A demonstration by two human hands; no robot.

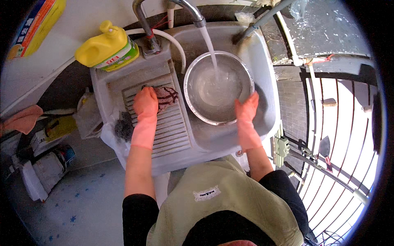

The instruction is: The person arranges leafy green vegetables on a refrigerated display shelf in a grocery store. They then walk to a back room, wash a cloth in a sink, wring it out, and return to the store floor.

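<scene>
My left hand (146, 102), in a pink rubber glove, is closed round a checked cloth (166, 97) that lies bunched on the ribbed washboard (172, 127) of the sink. My right hand (247, 107), gloved the same way, holds the near right rim of a round metal basin (197, 107), thumb and fingers on either side of the edge. Water (211, 51) runs from the curved metal faucet (199, 21) into the basin, which stands in the sink bowl. Clear water with a rippled surface fills part of it.
A yellow detergent jug (107, 47) stands at the sink's back left corner. Beside my left forearm a dark scrubbing pad (124, 126) rests on the sink edge. A grey pipe (262, 20) slants over the back right corner. Barred window (328, 135) at right.
</scene>
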